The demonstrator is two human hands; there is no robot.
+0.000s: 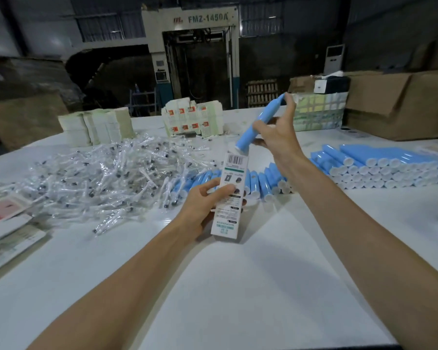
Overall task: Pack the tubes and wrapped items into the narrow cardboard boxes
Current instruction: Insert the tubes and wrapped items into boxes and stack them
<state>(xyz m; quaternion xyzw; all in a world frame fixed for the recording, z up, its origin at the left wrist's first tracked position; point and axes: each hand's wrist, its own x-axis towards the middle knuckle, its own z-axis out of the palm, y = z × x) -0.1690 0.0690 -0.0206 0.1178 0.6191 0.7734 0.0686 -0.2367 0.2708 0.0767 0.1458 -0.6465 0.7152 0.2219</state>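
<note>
1. The right hand [276,137] grips a blue tube [259,123] along its length, one fingertip on the far tapered end and the thumb side nearer the white cap; held this way, the cap end points down and toward the person, seemingly so it can be steered into the carton.
2. The left hand [204,205] is closed around the lower half of a narrow cardboard box [232,195], thumb and fingers on its printed face; the box stands tilted with its open far end raised, and its near end looks to be at or just above the tabletop [238,286], which would steady it.
3. The tube's cap is at the mouth of the box, just above the barcode; whether it has entered I cannot tell; I judge this the insertion step, and it calls for lining the tube up with the box's long axis.
4. Just beyond the hands lies a fanned row of loose tubes [261,183], within easy reach; to the right is a neat stack of tubes [379,162], caps facing near.
5. To the left spreads a heap of wrapped items [106,178] in clear plastic, near enough for the left hand to reach.
6. At the far side stand bundles of flat cartons [192,118]; further paper stacks [96,126] sit to their left.
</note>
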